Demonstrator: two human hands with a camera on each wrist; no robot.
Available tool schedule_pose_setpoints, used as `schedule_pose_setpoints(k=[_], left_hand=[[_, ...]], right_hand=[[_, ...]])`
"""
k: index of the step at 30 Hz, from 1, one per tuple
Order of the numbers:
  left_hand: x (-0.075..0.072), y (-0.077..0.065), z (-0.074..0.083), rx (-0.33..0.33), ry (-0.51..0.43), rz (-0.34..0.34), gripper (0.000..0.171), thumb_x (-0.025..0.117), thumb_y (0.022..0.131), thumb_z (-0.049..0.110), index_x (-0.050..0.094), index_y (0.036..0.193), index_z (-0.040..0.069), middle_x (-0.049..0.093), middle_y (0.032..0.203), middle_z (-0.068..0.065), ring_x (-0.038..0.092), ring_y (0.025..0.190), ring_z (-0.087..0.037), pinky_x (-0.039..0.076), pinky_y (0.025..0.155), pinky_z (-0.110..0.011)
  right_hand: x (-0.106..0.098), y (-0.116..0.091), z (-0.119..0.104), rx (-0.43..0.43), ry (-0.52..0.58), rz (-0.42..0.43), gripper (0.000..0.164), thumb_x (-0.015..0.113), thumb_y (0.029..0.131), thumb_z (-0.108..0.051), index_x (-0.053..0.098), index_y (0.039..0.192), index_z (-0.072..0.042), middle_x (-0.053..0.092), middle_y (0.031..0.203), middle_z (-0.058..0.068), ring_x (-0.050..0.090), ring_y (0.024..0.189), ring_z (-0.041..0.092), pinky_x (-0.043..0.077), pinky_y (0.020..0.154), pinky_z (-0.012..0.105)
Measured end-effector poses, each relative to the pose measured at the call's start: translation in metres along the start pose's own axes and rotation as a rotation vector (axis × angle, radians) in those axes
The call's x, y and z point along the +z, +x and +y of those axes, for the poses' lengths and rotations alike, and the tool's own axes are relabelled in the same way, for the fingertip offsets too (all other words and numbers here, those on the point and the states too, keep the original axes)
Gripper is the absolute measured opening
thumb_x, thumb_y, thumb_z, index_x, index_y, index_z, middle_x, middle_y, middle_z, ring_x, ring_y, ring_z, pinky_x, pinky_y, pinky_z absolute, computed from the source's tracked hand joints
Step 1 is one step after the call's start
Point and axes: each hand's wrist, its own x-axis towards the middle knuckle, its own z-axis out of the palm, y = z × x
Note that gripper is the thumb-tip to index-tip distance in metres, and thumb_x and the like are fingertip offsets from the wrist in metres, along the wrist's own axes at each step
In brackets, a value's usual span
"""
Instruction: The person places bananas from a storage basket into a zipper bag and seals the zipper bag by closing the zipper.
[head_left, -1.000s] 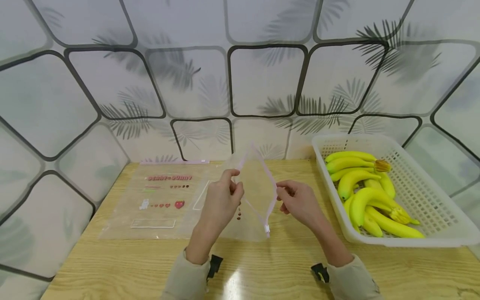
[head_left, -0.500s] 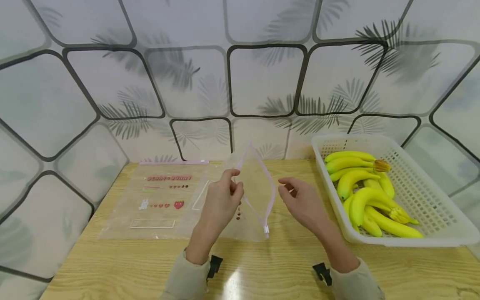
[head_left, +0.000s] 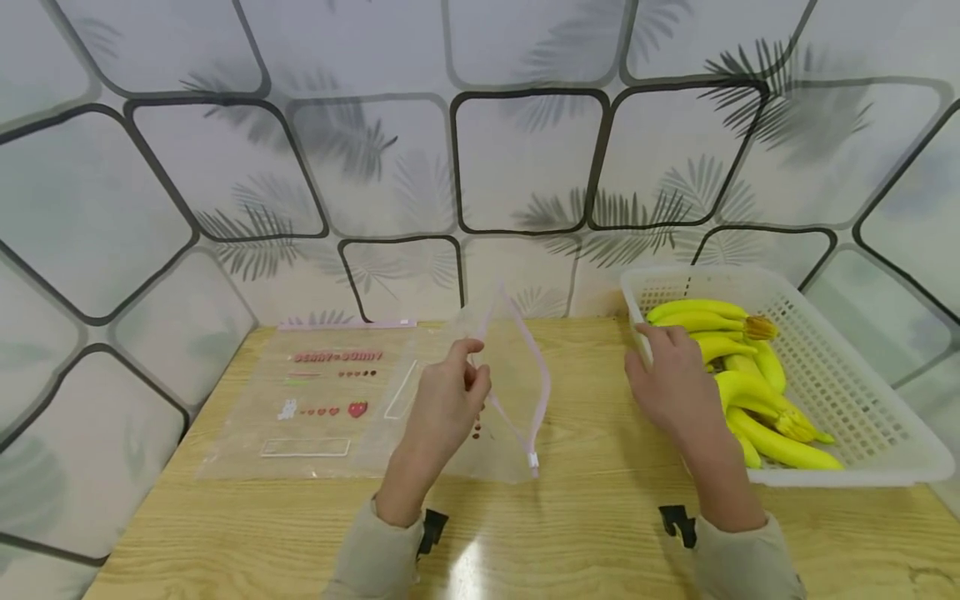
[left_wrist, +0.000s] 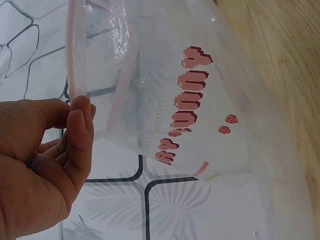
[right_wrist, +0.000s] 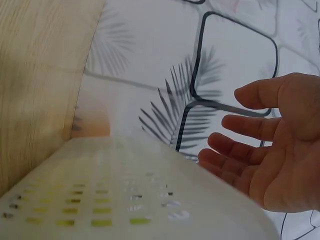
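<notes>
My left hand (head_left: 448,400) pinches the edge of a clear zipper bag (left_wrist: 195,100) printed with pink lettering and strawberries. The bag's pink-rimmed mouth gapes toward the right, its white slider (head_left: 533,460) at the near end. My right hand (head_left: 677,385) is over the left rim of a white plastic basket (head_left: 862,392), fingers apart and holding nothing in the right wrist view. Yellow bananas (head_left: 787,446) lie heaped in the basket's left half, partly hidden by that hand.
A second clear zipper bag (head_left: 303,392) lies flat on the wooden table (head_left: 570,533) at the left, partly overlapped by the held one. Behind the table stands a wall (head_left: 532,158) covered in leaf-patterned sheeting.
My right hand has let go of the bag's mouth and moved right, up to the basket. The left hand keeps its pinch nearly in place, and the bag's mouth stays apart.
</notes>
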Motion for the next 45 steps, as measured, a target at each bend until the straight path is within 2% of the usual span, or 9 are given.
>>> schedule_pose_setpoints(k=[9, 16, 22, 30, 35, 37, 39, 42, 45], left_hand=[[0.002, -0.001, -0.003, 0.024, 0.010, 0.010, 0.028, 0.058, 0.096, 0.001, 0.057, 0.123, -0.006, 0.060, 0.065, -0.002, 0.049, 0.043, -0.002, 0.041, 0.038, -0.019], [0.002, -0.001, -0.003, 0.042, 0.012, 0.008, 0.027, 0.058, 0.095, 0.001, 0.058, 0.121, -0.006, 0.059, 0.065, -0.001, 0.046, 0.041, -0.001, 0.040, 0.037, -0.018], [0.002, 0.000, -0.003, 0.056, 0.008, 0.026, 0.026, 0.059, 0.095, 0.000, 0.058, 0.120, -0.006, 0.059, 0.064, -0.001, 0.044, 0.040, 0.000, 0.039, 0.037, -0.018], [0.002, 0.000, -0.004, 0.081, 0.017, 0.059, 0.025, 0.060, 0.093, -0.001, 0.059, 0.118, -0.007, 0.059, 0.062, -0.002, 0.043, 0.042, 0.000, 0.037, 0.039, -0.016], [0.002, 0.000, -0.004, 0.085, 0.016, 0.065, 0.025, 0.059, 0.093, -0.002, 0.060, 0.117, -0.007, 0.059, 0.062, -0.002, 0.043, 0.043, 0.001, 0.037, 0.039, -0.016], [0.001, 0.000, -0.004, 0.083, 0.018, 0.065, 0.025, 0.059, 0.093, -0.002, 0.060, 0.117, -0.007, 0.059, 0.062, -0.002, 0.043, 0.042, 0.001, 0.037, 0.039, -0.016], [0.000, 0.000, -0.004, 0.081, 0.018, 0.066, 0.025, 0.059, 0.093, -0.001, 0.060, 0.117, -0.007, 0.058, 0.062, -0.002, 0.043, 0.042, 0.001, 0.037, 0.038, -0.016], [0.000, 0.000, -0.004, 0.077, 0.017, 0.063, 0.025, 0.059, 0.094, -0.001, 0.059, 0.117, -0.007, 0.058, 0.062, -0.002, 0.043, 0.041, 0.001, 0.036, 0.038, -0.016], [0.001, 0.000, -0.005, 0.079, 0.018, 0.057, 0.025, 0.060, 0.094, -0.001, 0.059, 0.118, -0.008, 0.058, 0.062, -0.002, 0.043, 0.040, 0.001, 0.036, 0.037, -0.016]], right_hand=[[-0.024, 0.006, 0.051, 0.208, -0.095, -0.305, 0.083, 0.047, 0.102, -0.037, 0.005, 0.149, 0.017, 0.007, 0.139, 0.054, 0.016, 0.122, 0.074, 0.031, 0.091, 0.076], [-0.035, 0.002, 0.072, 0.294, -0.123, -0.417, 0.099, 0.044, 0.100, -0.053, -0.007, 0.147, 0.018, 0.002, 0.135, 0.058, 0.037, 0.110, 0.069, 0.041, 0.084, 0.069], [-0.034, 0.005, 0.077, 0.313, -0.196, -0.469, 0.106, 0.053, 0.095, -0.054, -0.002, 0.144, 0.022, 0.032, 0.127, 0.055, 0.054, 0.098, 0.056, 0.048, 0.075, 0.058], [-0.027, 0.007, 0.073, 0.288, -0.159, -0.490, 0.097, 0.059, 0.093, -0.028, -0.006, 0.147, 0.019, 0.005, 0.132, 0.062, 0.032, 0.115, 0.072, 0.040, 0.088, 0.072], [-0.031, 0.006, 0.074, 0.276, -0.140, -0.501, 0.094, 0.057, 0.087, -0.012, -0.010, 0.143, 0.022, 0.048, 0.104, 0.043, 0.055, 0.089, 0.048, 0.050, 0.072, 0.050], [-0.033, 0.006, 0.077, 0.274, -0.145, -0.512, 0.094, 0.057, 0.086, -0.012, -0.010, 0.141, 0.025, 0.052, 0.091, 0.031, 0.054, 0.078, 0.036, 0.047, 0.066, 0.042], [-0.034, 0.007, 0.081, 0.261, -0.157, -0.519, 0.096, 0.057, 0.085, -0.016, -0.009, 0.139, 0.028, 0.053, 0.094, 0.033, 0.054, 0.079, 0.035, 0.047, 0.067, 0.042], [-0.035, 0.007, 0.090, 0.249, -0.158, -0.513, 0.098, 0.062, 0.084, -0.023, 0.000, 0.137, 0.031, 0.051, 0.104, 0.037, 0.053, 0.085, 0.036, 0.047, 0.073, 0.045], [-0.034, 0.006, 0.097, 0.252, -0.135, -0.501, 0.078, 0.068, 0.081, -0.025, 0.030, 0.124, 0.027, 0.051, 0.093, 0.028, 0.051, 0.081, 0.032, 0.046, 0.070, 0.040]])
